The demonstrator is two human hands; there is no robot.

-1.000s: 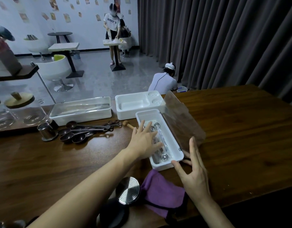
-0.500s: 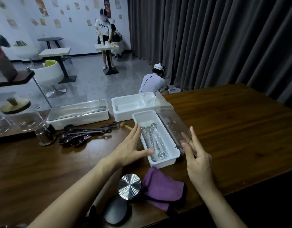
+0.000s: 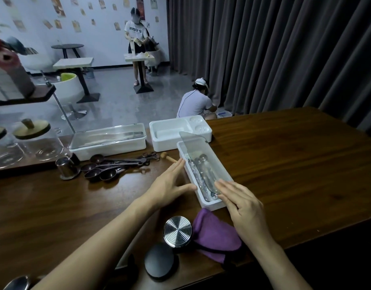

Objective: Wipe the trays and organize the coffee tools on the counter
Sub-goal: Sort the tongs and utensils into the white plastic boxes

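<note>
On the broad wooden tabletop (image 3: 285, 164) the narrow white tray (image 3: 209, 203) sits near the front edge, just behind the purple cloth (image 3: 216, 233). Its clear lid (image 3: 195, 147) hangs tilted over it and is not yet seated. As we judge it, the light tray could skid or rock on the smooth wood if we press only at the near end. The lid could also come down crooked, or catch on the metal spoons (image 3: 205, 170) lying inside and fail to close.

Our right hand (image 3: 245, 208) lies flat on the lid's near end, fingers straight and together, gripping nothing. Our left hand (image 3: 170, 185) is also open. Its fingers stretch along the tray's left wall and its thumb tip rests against that wall as a brace.
</note>
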